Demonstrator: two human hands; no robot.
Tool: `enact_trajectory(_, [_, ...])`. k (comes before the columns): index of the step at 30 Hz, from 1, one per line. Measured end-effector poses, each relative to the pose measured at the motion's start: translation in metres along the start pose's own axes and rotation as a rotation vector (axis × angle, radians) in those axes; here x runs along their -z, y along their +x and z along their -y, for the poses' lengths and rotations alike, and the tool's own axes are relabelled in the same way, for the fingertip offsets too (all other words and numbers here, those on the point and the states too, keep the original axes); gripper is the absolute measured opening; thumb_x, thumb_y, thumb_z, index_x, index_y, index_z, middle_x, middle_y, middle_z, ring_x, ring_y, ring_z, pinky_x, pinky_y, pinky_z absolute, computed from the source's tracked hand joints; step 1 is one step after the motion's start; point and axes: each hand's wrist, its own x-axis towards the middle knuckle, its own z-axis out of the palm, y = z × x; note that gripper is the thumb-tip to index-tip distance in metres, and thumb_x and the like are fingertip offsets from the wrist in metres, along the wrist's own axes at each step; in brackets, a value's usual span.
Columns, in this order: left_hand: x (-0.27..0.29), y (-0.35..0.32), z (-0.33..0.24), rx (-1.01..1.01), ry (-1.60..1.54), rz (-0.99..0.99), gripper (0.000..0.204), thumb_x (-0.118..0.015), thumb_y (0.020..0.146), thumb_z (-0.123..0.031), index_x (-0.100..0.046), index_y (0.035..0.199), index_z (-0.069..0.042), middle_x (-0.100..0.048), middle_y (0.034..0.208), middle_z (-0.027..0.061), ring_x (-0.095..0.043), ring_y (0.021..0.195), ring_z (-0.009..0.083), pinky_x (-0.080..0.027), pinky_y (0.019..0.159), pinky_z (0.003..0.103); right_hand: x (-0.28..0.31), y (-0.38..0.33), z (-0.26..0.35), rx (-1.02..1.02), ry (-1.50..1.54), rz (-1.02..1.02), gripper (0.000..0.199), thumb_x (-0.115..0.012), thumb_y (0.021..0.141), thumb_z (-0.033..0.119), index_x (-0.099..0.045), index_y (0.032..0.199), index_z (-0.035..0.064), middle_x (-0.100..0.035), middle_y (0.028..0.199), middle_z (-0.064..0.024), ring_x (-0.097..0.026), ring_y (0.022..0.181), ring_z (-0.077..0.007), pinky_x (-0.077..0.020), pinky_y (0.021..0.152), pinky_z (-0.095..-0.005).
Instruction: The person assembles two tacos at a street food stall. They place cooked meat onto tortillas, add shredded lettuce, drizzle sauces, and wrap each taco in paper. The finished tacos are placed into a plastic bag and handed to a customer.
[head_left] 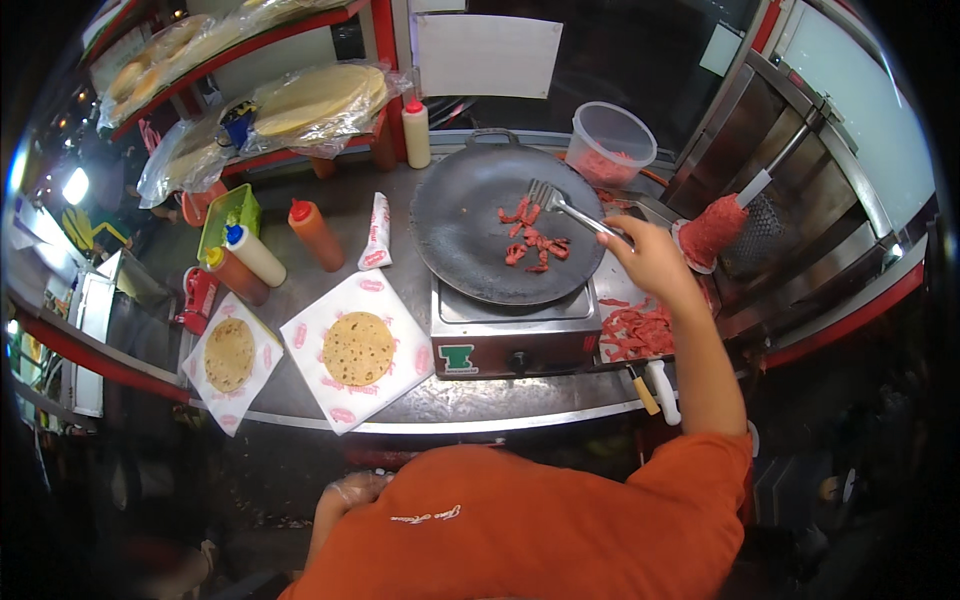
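My right hand (642, 258) is closed round the handle of a slotted metal spatula (580, 212). The spatula's head reaches over a wide dark griddle pan (465, 255), beside small strips of reddish meat (540, 245). Under the pan stands a metal gas stove (515, 345). My left hand (357, 488), in a clear plastic glove, is low by my body; its fingers are too hidden to read. On the counter to the left, one flatbread (358, 348) lies on printed white paper (330, 405), and another flatbread (229, 355) lies on a second sheet (228, 408).
Right of the stove are raw meat strips (640, 330), a white-handled knife (663, 390) and a meat cone on a vertical spit (715, 230). A clear tub (615, 135) stands behind the pan. Sauce bottles (317, 235) and a green basket (232, 215) occupy the left, below bagged flatbreads (315, 100).
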Motion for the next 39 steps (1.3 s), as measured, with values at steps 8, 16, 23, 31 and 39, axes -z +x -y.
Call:
enact_trajectory(8, [-0.005,0.027,0.036,0.015,0.036,-0.113,0.063,-0.037,0.11,-0.057,-0.064,0.139,-0.008,-0.068,0.134,0.0203,-0.064,0.124,0.0382,-0.048,0.106,0.048,-0.014,-0.068,0.022,-0.02,-0.166,-0.078,0.043,-0.073,0.094,0.035,-0.068,0.126,0.0069,-0.072,0.108,-0.0185,-0.071,0.088,-0.0407,-0.057,0.076,-0.0472])
enact_trajectory(16, [0.007,0.029,0.033,0.03,0.097,-0.153,0.063,-0.037,0.11,-0.057,-0.064,0.139,-0.008,-0.067,0.135,0.02,-0.063,0.125,0.0378,-0.047,0.107,0.048,-0.016,-0.067,0.01,-0.159,-0.165,-0.215,0.041,-0.071,0.095,0.037,-0.07,0.122,0.0061,-0.072,0.1,-0.0225,-0.071,0.086,-0.044,-0.0556,0.075,-0.0517])
enact_trajectory(23, [-0.005,0.039,0.03,0.026,0.086,-0.162,0.064,-0.037,0.11,-0.057,-0.064,0.139,-0.008,-0.066,0.136,0.0198,-0.062,0.126,0.0374,-0.046,0.108,0.048,0.018,-0.058,-0.02,-0.132,-0.159,0.044,0.035,-0.073,0.093,0.029,-0.075,0.12,0.0074,-0.074,0.099,-0.0225,-0.069,0.095,-0.0416,-0.0532,0.086,-0.0468])
enact_trajectory(31, [-0.008,0.049,0.03,0.049,0.067,-0.161,0.064,-0.037,0.109,-0.057,-0.063,0.14,-0.007,-0.066,0.138,0.0195,-0.061,0.128,0.037,-0.045,0.109,0.048,0.053,-0.084,-0.032,-0.309,-0.029,-0.053,0.028,-0.071,0.094,0.024,-0.076,0.116,0.0065,-0.074,0.098,-0.0209,-0.071,0.093,-0.0383,-0.0541,0.082,-0.043])
enact_trajectory(39, [0.001,0.048,0.035,0.037,0.063,-0.159,0.064,-0.037,0.109,-0.057,-0.063,0.14,-0.007,-0.065,0.139,0.0192,-0.06,0.129,0.0366,-0.044,0.11,0.048,0.15,-0.15,0.021,-0.319,0.006,0.344,0.038,-0.077,0.088,0.02,-0.074,0.12,0.0013,-0.075,0.1,-0.0208,-0.074,0.096,-0.033,-0.0551,0.087,-0.0388])
